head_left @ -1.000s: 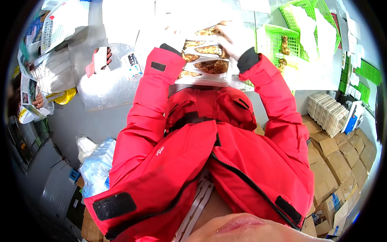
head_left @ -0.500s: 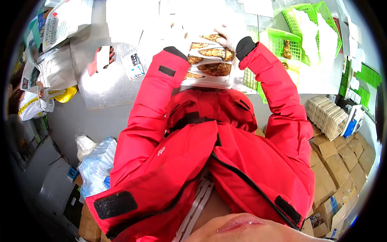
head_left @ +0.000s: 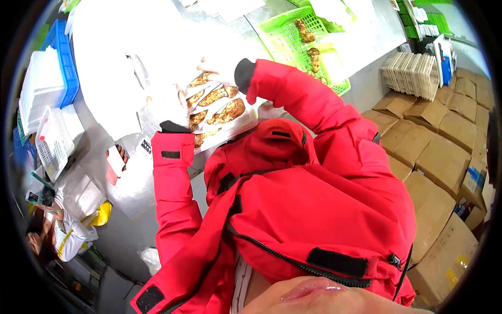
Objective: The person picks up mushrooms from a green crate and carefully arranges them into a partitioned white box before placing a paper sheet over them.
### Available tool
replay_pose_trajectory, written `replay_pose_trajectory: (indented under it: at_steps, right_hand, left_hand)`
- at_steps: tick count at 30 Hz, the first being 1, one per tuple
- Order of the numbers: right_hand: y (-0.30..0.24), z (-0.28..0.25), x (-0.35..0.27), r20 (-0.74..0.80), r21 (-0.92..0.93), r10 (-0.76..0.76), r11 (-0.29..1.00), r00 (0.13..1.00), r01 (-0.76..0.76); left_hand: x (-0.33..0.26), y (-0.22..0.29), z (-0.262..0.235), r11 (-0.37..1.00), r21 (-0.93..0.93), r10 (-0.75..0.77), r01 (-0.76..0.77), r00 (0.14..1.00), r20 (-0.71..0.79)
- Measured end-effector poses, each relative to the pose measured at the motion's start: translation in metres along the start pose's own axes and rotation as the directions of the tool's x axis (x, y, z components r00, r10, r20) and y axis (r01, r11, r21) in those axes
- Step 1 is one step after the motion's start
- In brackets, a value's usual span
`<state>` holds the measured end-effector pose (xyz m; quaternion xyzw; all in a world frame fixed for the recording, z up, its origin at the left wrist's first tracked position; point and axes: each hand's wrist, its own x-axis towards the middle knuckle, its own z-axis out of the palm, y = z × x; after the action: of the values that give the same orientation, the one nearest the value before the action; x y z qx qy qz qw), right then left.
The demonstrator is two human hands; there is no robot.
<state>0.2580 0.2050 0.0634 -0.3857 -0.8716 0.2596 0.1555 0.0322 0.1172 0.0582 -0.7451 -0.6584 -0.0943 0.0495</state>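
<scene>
A white tray (head_left: pixel 236 127) lies tilted against the table's near side, in front of my red jacket. In it, several thick brown-and-cream mushrooms (head_left: pixel 230 111) rest in rows, parted by white strips. My left hand (head_left: pixel 170 107) is at the tray's left side, fingers apart, one finger along the edge by the mushrooms. My right hand (head_left: pixel 222 71) reaches over the tray's far end, its fingers spread just above the uppermost mushroom (head_left: pixel 198 80). Strong glare washes out both hands, which look white-gloved. Whether the right fingertips touch that mushroom is hard to see.
A bright green basket (head_left: pixel 272 29) with more mushrooms stands right of the tray. White sheets lie on the metal table (head_left: pixel 133 191). At far left are a blue crate (head_left: pixel 65 78), a white basket (head_left: pixel 49 138) and another person's arm (head_left: pixel 70 230). Cardboard boxes (head_left: pixel 439 157) cover the right-hand floor.
My view has turned, so the tray, my hands and the green basket now appear further left. My left hand has come into view beside the tray. My right hand still reaches over its far end.
</scene>
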Motion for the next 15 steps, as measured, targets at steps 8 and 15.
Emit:
replay_pose_trajectory:
  at_steps: [8,15]
  right_hand:
    - [0.180,-0.074,-0.046,-0.246,-0.335,0.837,0.399,0.488,-0.853]
    - [0.231,-0.051,-0.054,-0.074,-0.473,0.889,0.368,0.452,-0.801]
  left_hand:
    - [-0.018,-0.010,-0.016,0.989,-0.093,-0.111,0.117,0.992,0.066]
    - [-0.031,-0.020,-0.008,0.988,-0.064,-0.147,0.140,0.981,-0.127]
